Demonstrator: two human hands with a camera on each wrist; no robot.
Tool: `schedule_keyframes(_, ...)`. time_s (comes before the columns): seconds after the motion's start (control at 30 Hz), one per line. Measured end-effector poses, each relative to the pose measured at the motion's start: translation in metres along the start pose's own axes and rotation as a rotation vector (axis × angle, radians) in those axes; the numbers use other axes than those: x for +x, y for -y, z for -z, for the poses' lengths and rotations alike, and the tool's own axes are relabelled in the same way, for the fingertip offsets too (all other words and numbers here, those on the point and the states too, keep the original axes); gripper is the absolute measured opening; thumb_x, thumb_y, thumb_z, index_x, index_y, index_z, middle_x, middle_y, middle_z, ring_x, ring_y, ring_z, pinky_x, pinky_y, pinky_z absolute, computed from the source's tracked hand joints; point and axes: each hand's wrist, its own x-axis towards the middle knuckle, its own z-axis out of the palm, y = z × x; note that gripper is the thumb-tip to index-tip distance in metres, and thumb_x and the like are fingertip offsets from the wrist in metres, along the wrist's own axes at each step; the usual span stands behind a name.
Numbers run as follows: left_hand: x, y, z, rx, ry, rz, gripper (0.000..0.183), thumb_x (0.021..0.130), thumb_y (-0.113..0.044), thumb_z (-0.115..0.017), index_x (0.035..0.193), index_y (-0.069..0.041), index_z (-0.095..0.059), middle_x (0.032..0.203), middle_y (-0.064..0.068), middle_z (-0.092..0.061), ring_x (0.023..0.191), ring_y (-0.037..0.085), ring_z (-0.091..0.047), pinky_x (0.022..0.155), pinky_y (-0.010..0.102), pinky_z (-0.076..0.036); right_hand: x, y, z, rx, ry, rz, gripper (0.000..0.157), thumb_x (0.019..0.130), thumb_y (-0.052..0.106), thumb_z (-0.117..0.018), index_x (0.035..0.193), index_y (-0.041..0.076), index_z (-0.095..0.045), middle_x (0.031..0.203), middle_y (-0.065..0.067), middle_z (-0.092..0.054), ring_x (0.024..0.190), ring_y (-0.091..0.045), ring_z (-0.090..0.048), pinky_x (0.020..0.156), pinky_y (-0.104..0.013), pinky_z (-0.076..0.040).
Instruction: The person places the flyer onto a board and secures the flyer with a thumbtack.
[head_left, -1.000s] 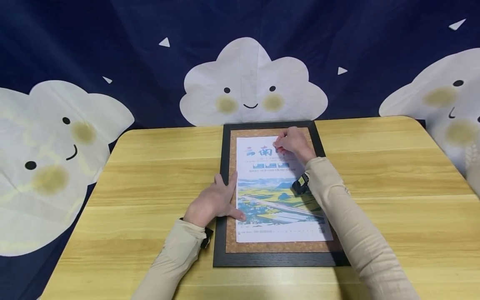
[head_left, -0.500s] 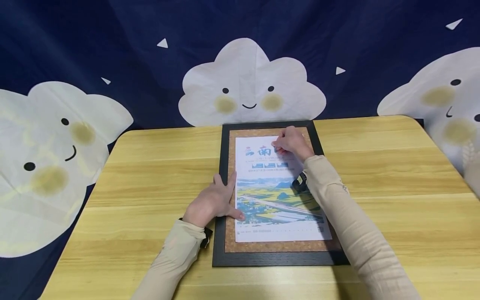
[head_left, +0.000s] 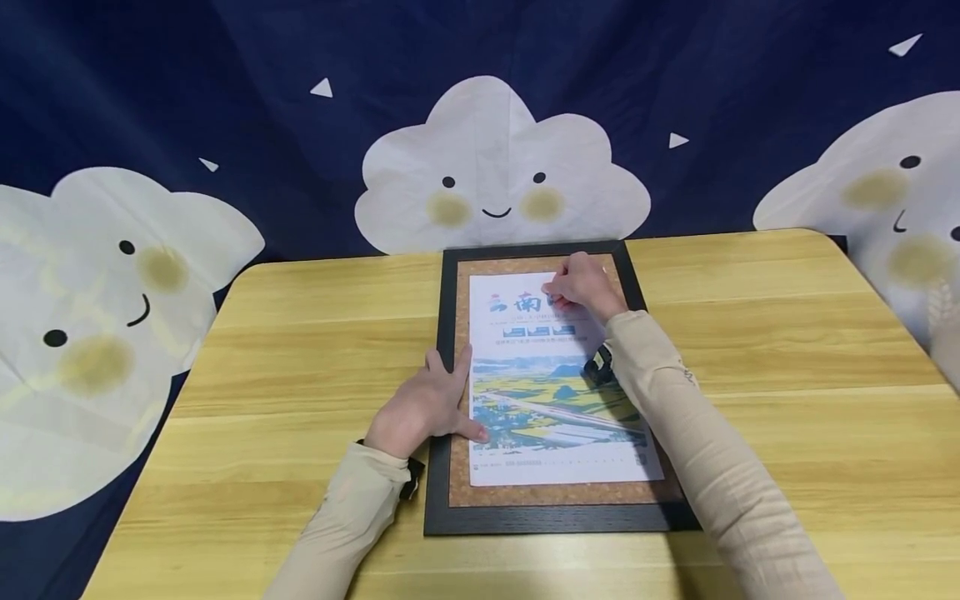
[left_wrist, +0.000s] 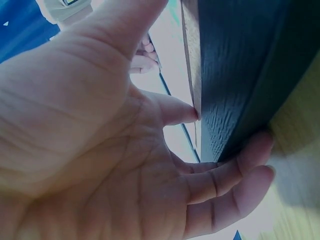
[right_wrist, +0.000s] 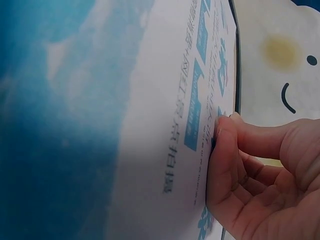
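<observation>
A cork board with a black frame (head_left: 561, 518) lies on the table, bearing a white poster (head_left: 540, 467) with blue lettering and a green-yellow landscape. My left hand (head_left: 420, 408) rests with spread fingers across the frame's left side; the thumb presses the poster's lower left edge. In the left wrist view other fingers (left_wrist: 215, 182) lie along the frame's outer side. My right hand (head_left: 588, 287) is at the poster's top, over the title lettering. Its thumb and forefinger (right_wrist: 225, 145) pinch together against the paper; I cannot tell what tiny thing sits hidden between them.
The wooden table (head_left: 315, 333) extends left and right of the board. A dark blue cloth (head_left: 300, 50) with smiling white clouds (head_left: 495, 150) hangs behind its back edge. The right forearm (head_left: 705, 450) covers the board's lower right corner.
Both hands hold nearly the same place on the board. The whole view shifts very slightly.
</observation>
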Motion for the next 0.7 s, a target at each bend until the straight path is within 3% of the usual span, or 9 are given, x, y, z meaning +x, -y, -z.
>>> schedule_keyframes(0.47,-0.0007,-0.0012,0.0008,-0.016,0.01,-0.004,0.128,0.079,-0.053,-0.087,0.168,-0.013,-0.004,0.145,0.037,-0.031,0.062,0.02,-0.052,0.055,0.031,-0.042,0.0002,-0.0003,0.0,-0.061,0.009,0.006,0.018,0.1,0.013,-0.07,0.09,-0.001,-0.065,0.068,-0.005,-0.06,0.056,-0.013,-0.056,0.053,-0.023,-0.045)
schedule_keyframes(0.7,-0.0014,-0.001,0.0018,-0.028,0.005,-0.008,0.128,0.079,-0.052,-0.088,0.168,-0.013,-0.004,0.148,0.038,-0.027,0.062,0.021,-0.054,0.056,0.032,-0.044,0.0022,0.0017,-0.003,-0.102,-0.026,-0.002,0.016,0.099,0.012,-0.072,0.092,-0.003,-0.067,0.066,-0.006,-0.061,0.053,-0.013,-0.057,0.051,-0.022,-0.044)
